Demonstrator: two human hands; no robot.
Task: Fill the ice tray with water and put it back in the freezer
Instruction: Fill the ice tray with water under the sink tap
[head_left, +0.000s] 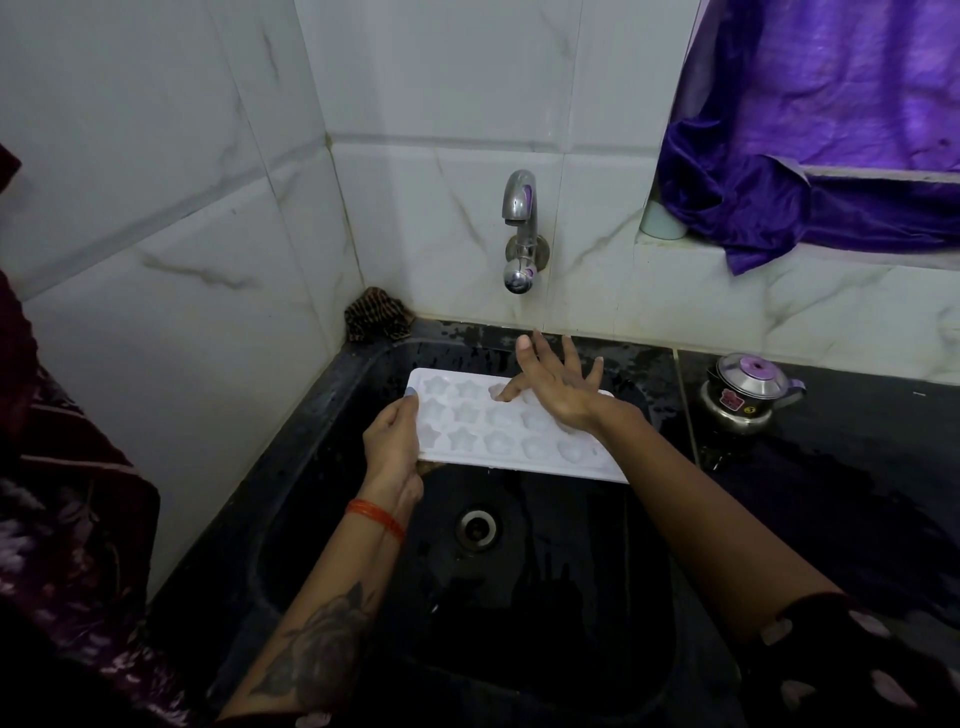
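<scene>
Nearest you, at the bottom of the frame, your two forearms reach in: the left one tattooed and wearing red bangles (377, 518) at the wrist, the right one coming out of a dark patterned sleeve (852, 660) at the lower right. Below and between them lies the black sink (291, 499), wet, with its round metal drain (476, 528) just below the centre of the frame. Above the drain you hold the white ice tray (498, 426) level over the basin; its star-shaped and rounded cells face up, and whether water sits in them cannot be told. Your left hand (392, 441) grips the tray's left end, thumb on top of the rim and fingers curled underneath. Your right hand (558, 387) lies spread over the tray's upper right part, fingers straight and splayed, one fingertip touching a cell in the top row. To the right, on the dark wet worktop (857, 467), stands a small steel pot (748, 395) with a purple knob on its lid. Farther back, in the corner at centre left, a brown scrubbing cloth (376, 314) is bunched against the tiles. On the white marble-patterned wall above the tray sits the chrome tap (521, 231), with no stream visible from it. At the upper right a purple cloth (810, 156) hangs over a ledge, with a pale cup (661, 221) beside it.
</scene>
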